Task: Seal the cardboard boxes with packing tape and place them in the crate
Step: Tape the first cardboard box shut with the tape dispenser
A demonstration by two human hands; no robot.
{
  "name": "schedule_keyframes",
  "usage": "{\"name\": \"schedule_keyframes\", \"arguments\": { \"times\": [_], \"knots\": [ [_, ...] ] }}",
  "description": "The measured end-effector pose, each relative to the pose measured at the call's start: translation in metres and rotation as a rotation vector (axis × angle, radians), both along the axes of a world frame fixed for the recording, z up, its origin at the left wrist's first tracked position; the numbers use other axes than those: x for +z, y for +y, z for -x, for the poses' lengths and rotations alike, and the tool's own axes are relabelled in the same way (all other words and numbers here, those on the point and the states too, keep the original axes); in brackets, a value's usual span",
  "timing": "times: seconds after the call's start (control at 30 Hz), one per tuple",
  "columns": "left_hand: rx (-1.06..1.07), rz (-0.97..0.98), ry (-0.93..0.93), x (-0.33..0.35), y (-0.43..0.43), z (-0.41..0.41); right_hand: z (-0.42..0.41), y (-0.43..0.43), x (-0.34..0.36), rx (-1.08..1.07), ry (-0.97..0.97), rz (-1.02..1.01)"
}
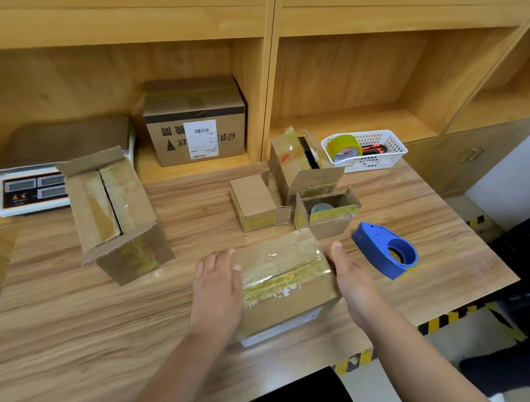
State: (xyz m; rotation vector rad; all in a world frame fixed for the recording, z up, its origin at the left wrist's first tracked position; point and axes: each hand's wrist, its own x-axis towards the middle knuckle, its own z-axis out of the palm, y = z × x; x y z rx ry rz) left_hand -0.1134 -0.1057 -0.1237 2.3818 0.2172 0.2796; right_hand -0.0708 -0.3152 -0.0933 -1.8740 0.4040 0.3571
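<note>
Several cardboard boxes [252,202] sit on the wooden surface [59,315]. Far left stands a scale [30,189], then a long open box [114,214] with its flaps up. Near the middle, the left hand [217,288] presses flat against the left end of a taped box [287,282] (glossy tape across its top), fingers [211,263] straight. The right hand [353,276] lies against its right end, likewise straight. Just right lies a blue tape dispenser [386,249], with a white basket [381,158] behind.

We see a parcel-packing station. A weighing scale [29,190], a labelled carton [196,133] and a tape dispenser [386,249] show it.
</note>
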Motion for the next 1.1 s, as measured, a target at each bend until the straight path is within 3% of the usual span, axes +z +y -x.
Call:
{"name": "schedule_keyframes", "arguments": {
  "times": [0.2, 0.4, 0.47, 0.57, 0.7, 0.83, 0.93, 1.03, 1.1],
  "knots": [
    [0.169, 0.177, 0.013, -0.011, 0.039, 0.030, 0.002, 0.025, 0.018, 0.129, -0.047, -0.086],
    [0.288, 0.302, -0.015, -0.024, 0.055, 0.055, 0.013, 0.053, 0.015, 0.210, 0.065, 0.083],
    [0.303, 0.286, 0.013, -0.030, 0.058, 0.064, 0.016, 0.064, 0.017, 0.271, -0.006, 0.096],
    [0.265, 0.199, 0.028, -0.037, 0.053, 0.076, 0.012, 0.080, 0.020, 0.398, -0.188, 0.221],
    [0.181, 0.271, 0.080, -0.035, 0.045, 0.082, 0.006, 0.091, 0.023, 0.587, -0.334, 0.540],
    [0.016, 0.188, 0.096, -0.035, 0.052, 0.099, 0.004, 0.086, 0.025, 0.766, -0.409, 0.629],
    [-0.117, 0.209, 0.062, -0.025, 0.060, 0.110, 0.012, 0.081, 0.027, 0.930, -0.424, 0.687],
    [-0.030, 0.351, -0.052, -0.001, 0.063, 0.104, 0.019, 0.075, 0.026, 1.031, -0.440, 0.745],
    [-0.034, 0.302, -0.146, 0.017, 0.061, 0.088, 0.020, 0.072, 0.025, 1.076, -0.458, 0.811]
  ]
}}
